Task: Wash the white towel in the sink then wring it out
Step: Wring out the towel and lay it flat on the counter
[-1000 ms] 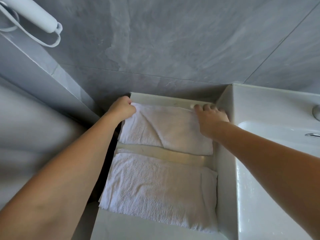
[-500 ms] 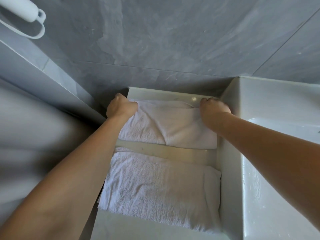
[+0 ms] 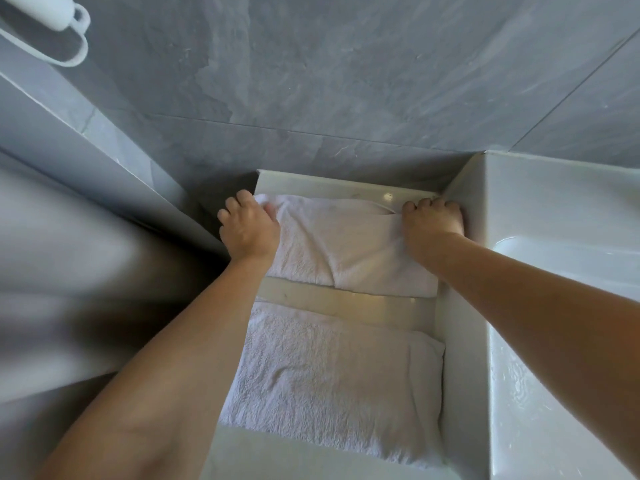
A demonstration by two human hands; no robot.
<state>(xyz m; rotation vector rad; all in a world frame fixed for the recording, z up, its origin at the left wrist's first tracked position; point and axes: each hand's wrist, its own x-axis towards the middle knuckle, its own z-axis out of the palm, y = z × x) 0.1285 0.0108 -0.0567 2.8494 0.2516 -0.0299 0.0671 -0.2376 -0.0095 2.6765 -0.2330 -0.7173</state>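
Note:
A folded white towel (image 3: 349,244) lies at the far end of a low white shelf (image 3: 346,301) beside the sink. My left hand (image 3: 247,228) is closed on the towel's far left corner. My right hand (image 3: 431,225) is closed on its far right corner, against the sink's side wall. A second folded white towel (image 3: 332,379) rests nearer to me on the same shelf, untouched. The white sink (image 3: 540,306) fills the right side, its basin wet; the tap is out of view.
Grey stone wall tiles (image 3: 346,81) rise straight behind the shelf. A grey ledge (image 3: 86,161) runs diagonally on the left. At the top left hangs a white handle with a loop (image 3: 65,36). The shelf's front rim (image 3: 277,455) is near me.
Both hands have gone from lying on the far towel's corners to being curled tight around them. The view has shifted slightly left, so less of the sink shows.

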